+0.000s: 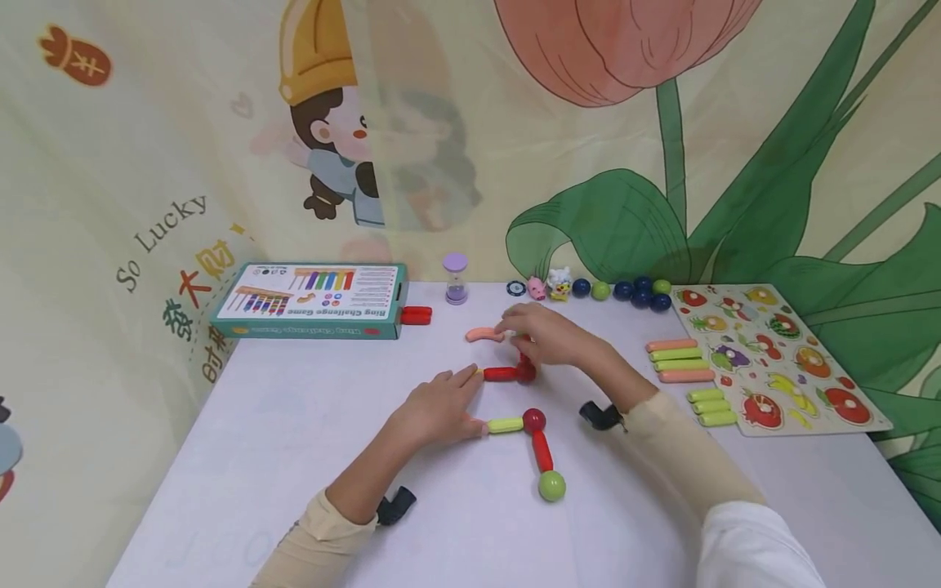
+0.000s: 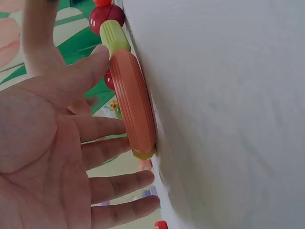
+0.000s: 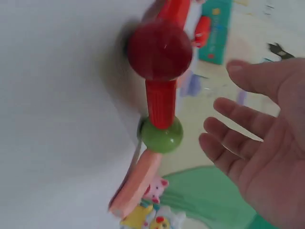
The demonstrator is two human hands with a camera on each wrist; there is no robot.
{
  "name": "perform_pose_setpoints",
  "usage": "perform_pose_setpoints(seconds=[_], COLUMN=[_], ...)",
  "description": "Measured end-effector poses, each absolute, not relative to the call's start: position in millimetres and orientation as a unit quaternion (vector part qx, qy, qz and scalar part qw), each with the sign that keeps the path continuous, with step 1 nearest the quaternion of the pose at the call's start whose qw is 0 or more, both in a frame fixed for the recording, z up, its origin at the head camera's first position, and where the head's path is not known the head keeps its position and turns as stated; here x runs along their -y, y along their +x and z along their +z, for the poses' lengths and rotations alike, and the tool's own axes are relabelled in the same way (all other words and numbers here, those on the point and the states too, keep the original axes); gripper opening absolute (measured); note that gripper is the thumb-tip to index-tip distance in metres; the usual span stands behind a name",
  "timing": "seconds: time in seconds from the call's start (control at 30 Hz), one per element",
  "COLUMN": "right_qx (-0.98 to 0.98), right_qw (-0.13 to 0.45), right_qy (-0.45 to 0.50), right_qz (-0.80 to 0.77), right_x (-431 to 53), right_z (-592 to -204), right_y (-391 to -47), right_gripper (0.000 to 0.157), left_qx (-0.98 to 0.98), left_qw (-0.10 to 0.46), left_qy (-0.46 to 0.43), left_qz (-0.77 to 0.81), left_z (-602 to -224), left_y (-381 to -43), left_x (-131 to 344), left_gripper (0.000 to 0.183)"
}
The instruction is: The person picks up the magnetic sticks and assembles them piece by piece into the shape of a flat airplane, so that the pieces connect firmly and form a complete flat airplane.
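Observation:
My left hand (image 1: 437, 408) lies over the left side of a chain of toy rods and balls, fingers extended. In the left wrist view, its thumb and fingertips touch a ribbed salmon rod (image 2: 133, 102) between a lime rod (image 2: 113, 36) and a small yellowish piece (image 2: 144, 153). My right hand (image 1: 547, 333) hovers at the far corner, fingers loosely bent, holding nothing. Beside it, the right wrist view shows a dark red ball (image 3: 159, 49), a red rod (image 3: 161, 102), a green ball (image 3: 162, 133) and another salmon rod (image 3: 136, 183) in line.
Nearer are a red ball (image 1: 534, 420), a red rod (image 1: 541, 451) and a green ball (image 1: 552, 486). Loose rods (image 1: 684, 366) lie beside a fruit board (image 1: 794, 359) at right. Behind stand a game box (image 1: 312, 298), an hourglass (image 1: 456, 279), figurines (image 1: 559, 283) and several balls (image 1: 641, 292).

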State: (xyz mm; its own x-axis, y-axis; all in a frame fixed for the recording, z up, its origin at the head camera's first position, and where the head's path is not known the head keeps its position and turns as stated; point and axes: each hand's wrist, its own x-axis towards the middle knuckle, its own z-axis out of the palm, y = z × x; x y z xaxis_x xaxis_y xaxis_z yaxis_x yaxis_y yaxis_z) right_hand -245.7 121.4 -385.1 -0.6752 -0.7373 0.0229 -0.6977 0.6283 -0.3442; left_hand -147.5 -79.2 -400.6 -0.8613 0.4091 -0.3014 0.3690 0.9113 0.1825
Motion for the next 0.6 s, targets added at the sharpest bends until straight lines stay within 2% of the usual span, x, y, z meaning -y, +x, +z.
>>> perform_pose_setpoints(seconds=[0.17, 0.27, 0.4, 0.5, 0.6], right_qx=[-0.897, -0.904, -0.914, -0.887, -0.826], right_qw=[0.142, 0.131, 0.088, 0.074, 0.112], right_qy=[-0.413, -0.401, -0.344, -0.283, -0.229], right_qz=[-0.066, -0.069, -0.196, -0.357, -0.502], right_x=[-83.7, -74.5, -84.9, -110.6, -144.3], right_z=[-398.3, -402.9, -398.0, -390.5, -387.0], right_y=[-281.2, -287.1, -282.6, -270.6, -251.9], right_gripper=[0.029, 0.021, 0.005, 0.016, 0.025], left_qx=[-0.958, -0.955, -0.950, -0.947, -0.945], left_qw=[0.154, 0.145, 0.134, 0.124, 0.115], left_qy=[0.234, 0.254, 0.277, 0.293, 0.304], left_qz=[0.057, 0.055, 0.056, 0.053, 0.042], left_z=[-399.2, -398.1, -397.2, -398.5, -401.9], left_y=[-147.6, -147.5, -148.8, -151.4, -154.4], left_x=[75.6, 69.1, 56.2, 44.4, 32.9], left_gripper=[0.083, 0.083, 0.085, 0.086, 0.090])
